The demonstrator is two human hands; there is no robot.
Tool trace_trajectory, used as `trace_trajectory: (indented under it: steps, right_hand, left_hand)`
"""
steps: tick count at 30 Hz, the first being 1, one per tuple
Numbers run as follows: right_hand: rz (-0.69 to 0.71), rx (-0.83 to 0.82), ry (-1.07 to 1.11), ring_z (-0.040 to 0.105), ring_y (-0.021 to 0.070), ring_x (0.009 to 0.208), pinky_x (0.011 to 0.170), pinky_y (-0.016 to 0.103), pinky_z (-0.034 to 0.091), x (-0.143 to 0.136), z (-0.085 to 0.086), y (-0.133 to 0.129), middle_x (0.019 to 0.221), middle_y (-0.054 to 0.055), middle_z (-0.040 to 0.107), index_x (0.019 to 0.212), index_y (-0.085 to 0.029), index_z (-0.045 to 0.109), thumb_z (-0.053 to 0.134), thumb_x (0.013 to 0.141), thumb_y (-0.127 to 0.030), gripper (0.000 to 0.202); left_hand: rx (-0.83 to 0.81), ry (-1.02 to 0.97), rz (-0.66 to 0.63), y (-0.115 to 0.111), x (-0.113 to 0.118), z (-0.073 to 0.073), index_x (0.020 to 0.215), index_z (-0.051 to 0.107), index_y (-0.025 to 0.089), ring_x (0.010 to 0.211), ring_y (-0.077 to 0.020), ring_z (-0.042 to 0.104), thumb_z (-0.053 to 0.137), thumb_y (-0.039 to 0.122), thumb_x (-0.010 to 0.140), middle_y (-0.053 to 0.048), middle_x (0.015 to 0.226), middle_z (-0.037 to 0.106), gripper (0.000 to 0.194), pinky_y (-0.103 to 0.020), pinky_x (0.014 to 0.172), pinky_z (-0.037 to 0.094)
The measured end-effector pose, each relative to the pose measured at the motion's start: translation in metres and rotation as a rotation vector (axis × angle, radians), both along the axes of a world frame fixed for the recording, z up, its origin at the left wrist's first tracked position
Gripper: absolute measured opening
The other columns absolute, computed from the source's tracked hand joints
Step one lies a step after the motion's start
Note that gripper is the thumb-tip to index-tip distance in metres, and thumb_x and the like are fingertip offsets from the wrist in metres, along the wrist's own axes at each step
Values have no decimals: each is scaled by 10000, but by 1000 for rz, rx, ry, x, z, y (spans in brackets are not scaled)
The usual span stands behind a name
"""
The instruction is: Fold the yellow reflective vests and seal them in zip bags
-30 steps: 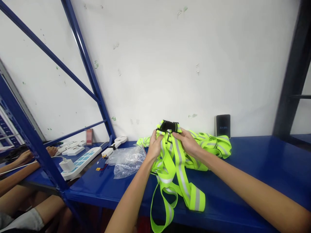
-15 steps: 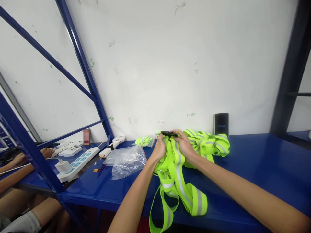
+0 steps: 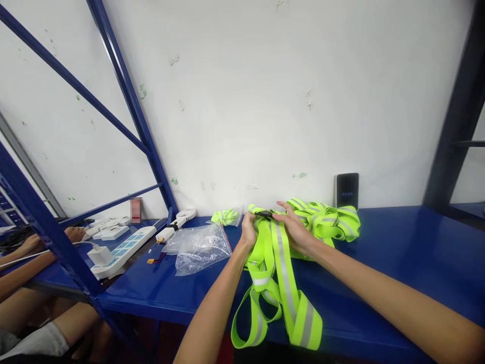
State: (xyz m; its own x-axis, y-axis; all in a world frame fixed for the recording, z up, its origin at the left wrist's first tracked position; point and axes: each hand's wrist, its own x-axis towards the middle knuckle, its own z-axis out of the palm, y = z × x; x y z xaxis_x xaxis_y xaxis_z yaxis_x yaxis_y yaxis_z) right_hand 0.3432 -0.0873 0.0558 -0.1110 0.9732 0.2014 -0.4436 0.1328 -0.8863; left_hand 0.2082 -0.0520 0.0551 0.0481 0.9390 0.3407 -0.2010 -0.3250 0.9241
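Observation:
A bundle of fluorescent yellow-green reflective strap with a silver stripe hangs in loops over the front edge of the blue table. At its top is a dark piece that looks like a black buckle. My left hand is closed around the left end of the buckle and the strap beside it. From the right, my right hand grips the other end, its thumb on the buckle and its index finger raised; its lower fingers are partly hidden.
A heap of the same strap lies behind my right hand, before a dark phone-like device. Left are clear plastic bags, a small bagged strap, a white fan and a power strip. A co-worker's hands rest beyond the blue post.
The buckle has tilted and dropped slightly, and more of it is covered by my hands. My right index finger has lifted off it. The hanging loops have swung a little.

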Motion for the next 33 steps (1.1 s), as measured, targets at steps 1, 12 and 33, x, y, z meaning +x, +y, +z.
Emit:
trace_trajectory:
  steps: [1, 12, 33]
  right_hand:
    - [11, -11, 5, 614, 186, 628, 618, 328, 516, 2, 1, -1, 747, -42, 594, 1332, -310, 315, 701, 696, -247, 747]
    - [-30, 99, 11, 661, 244, 875, 740, 359, 553, 13, 5, 1, 920, 21, 677, 1133, -230, 541, 726, 565, -113, 609]
    - [-49, 11, 294, 640, 210, 804, 650, 314, 528, -13, 13, -12, 814, -19, 609, 1036, -291, 480, 633, 781, -354, 304]
  left_hand:
    - [-6, -25, -42, -1, 0, 0, 785, 588, 168, 765, -218, 608, 357, 503, 792, -40, 692, 612, 406, -374, 790, 501]
    - [21, -241, -312, 4, -6, -20, 1156, 559, 194, 1202, -260, 542, 673, 168, 691, -73, 1214, 633, 479, -385, 1037, 377]
    - [80, -244, -305, -16, 10, -18, 1366, 234, 351, 1018, -150, 613, 632, 69, 698, 3, 1121, 603, 827, -293, 918, 445]
